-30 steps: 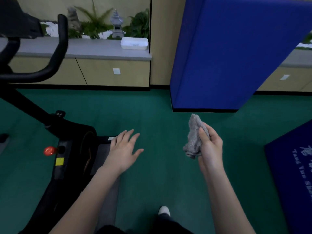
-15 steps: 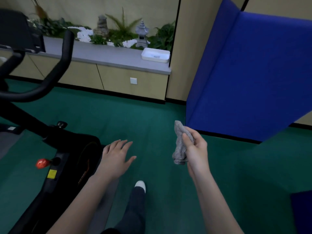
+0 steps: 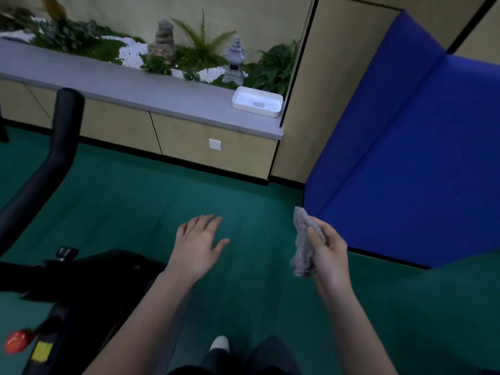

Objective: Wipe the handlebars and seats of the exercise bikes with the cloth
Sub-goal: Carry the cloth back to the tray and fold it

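While the person stands on the green floor (image 3: 243, 201) with one white shoe (image 3: 219, 343) showing at the bottom, no wiping is going on. Low on the left sits the black body of an exercise bike (image 3: 81, 280) with a red knob (image 3: 17, 343). A bit further out, the left hand (image 3: 198, 243) hangs over the floor with its fingers spread flat, and it holds nothing. Beside it, the right hand (image 3: 331, 255) has its fingers and thumb curled round the grey cloth (image 3: 304, 247). The cloth is bunched up in the air, well apart from the bike. Further off on the left, one black handlebar (image 3: 58, 147) curves up, and nothing touches it. No seat is in view. I cannot tell if this bike has been wiped, so the person may be between bikes, or all the wiping may be left to do. Far back are a blue mat (image 3: 405, 158) and a grey shelf (image 3: 135, 87) with a white tray (image 3: 257, 101).
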A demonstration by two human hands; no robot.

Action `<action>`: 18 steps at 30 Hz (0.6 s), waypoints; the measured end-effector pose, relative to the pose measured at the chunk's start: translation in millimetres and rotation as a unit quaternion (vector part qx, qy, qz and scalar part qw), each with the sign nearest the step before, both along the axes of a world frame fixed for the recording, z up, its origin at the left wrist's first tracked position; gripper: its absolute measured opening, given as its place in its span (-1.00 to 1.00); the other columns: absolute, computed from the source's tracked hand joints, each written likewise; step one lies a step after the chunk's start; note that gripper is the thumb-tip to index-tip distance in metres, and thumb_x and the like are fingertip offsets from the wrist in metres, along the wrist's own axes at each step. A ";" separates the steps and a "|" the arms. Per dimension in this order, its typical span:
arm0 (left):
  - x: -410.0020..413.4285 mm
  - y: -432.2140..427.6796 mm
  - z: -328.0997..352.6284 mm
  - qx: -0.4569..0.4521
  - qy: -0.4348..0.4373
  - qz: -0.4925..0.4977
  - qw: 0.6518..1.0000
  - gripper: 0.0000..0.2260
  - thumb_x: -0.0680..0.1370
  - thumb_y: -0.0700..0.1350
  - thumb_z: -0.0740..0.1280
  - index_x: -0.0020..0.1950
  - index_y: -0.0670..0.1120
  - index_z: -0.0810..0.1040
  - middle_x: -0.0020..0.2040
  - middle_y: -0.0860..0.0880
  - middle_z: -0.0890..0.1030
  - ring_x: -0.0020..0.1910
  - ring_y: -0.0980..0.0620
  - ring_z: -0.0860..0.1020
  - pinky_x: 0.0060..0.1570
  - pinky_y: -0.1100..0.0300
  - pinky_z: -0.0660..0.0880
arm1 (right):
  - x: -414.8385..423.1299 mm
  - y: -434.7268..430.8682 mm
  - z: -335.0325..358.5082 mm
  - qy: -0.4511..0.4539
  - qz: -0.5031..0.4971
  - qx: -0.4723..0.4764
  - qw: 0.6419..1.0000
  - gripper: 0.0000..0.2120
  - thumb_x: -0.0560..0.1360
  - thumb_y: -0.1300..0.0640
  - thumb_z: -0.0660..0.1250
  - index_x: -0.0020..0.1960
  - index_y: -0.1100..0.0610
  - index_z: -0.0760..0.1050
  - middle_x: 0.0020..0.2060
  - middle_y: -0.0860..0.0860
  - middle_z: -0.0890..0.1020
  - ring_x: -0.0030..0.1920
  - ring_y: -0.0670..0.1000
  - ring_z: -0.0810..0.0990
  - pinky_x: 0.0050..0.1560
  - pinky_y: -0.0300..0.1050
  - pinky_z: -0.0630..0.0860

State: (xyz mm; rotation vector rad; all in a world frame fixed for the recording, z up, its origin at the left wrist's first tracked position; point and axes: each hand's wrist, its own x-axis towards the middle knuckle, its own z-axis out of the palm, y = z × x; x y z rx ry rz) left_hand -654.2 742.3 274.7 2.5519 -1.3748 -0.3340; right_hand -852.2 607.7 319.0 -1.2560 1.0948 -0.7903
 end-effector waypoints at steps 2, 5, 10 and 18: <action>14.8 -17.0 -1.3 0.007 0.001 0.006 1.000 -0.48 0.61 0.17 0.13 0.52 0.00 0.19 0.49 0.04 0.25 0.48 0.03 0.16 0.43 0.05 0.09 | 16.3 -21.4 -2.9 0.003 0.004 0.009 1.000 -0.83 0.59 0.23 0.25 0.03 0.02 0.57 0.02 -0.03 0.65 0.02 -0.06 0.62 0.03 -0.10 0.55; 37.4 -46.4 -5.1 0.023 0.007 0.014 1.000 -0.48 0.61 0.18 0.11 0.52 0.00 0.19 0.50 0.04 0.24 0.48 0.02 0.16 0.43 0.05 0.08 | 43.9 -58.1 -7.0 -0.003 0.014 0.021 1.000 -0.82 0.59 0.24 0.24 0.03 0.02 0.57 0.01 -0.01 0.65 0.00 -0.05 0.61 0.04 -0.10 0.55; 66.7 -112.4 -6.5 0.035 0.014 0.046 0.998 -0.47 0.61 0.18 0.10 0.53 0.00 0.16 0.50 0.05 0.24 0.46 0.01 0.20 0.42 0.05 0.10 | 81.4 -132.8 -13.7 -0.014 0.036 0.039 0.998 -0.83 0.59 0.24 0.24 0.04 0.04 0.58 0.01 -0.01 0.64 0.01 -0.03 0.61 0.08 -0.05 0.55; 102.9 -248.4 10.6 0.014 0.003 0.066 0.998 -0.48 0.61 0.17 0.12 0.53 0.02 0.16 0.49 0.07 0.25 0.45 0.03 0.24 0.40 0.06 0.13 | 117.3 -278.7 -4.1 -0.023 0.029 0.051 0.998 -0.81 0.60 0.20 0.23 0.16 0.10 0.55 0.07 0.05 0.64 0.08 0.06 0.60 0.13 0.04 0.54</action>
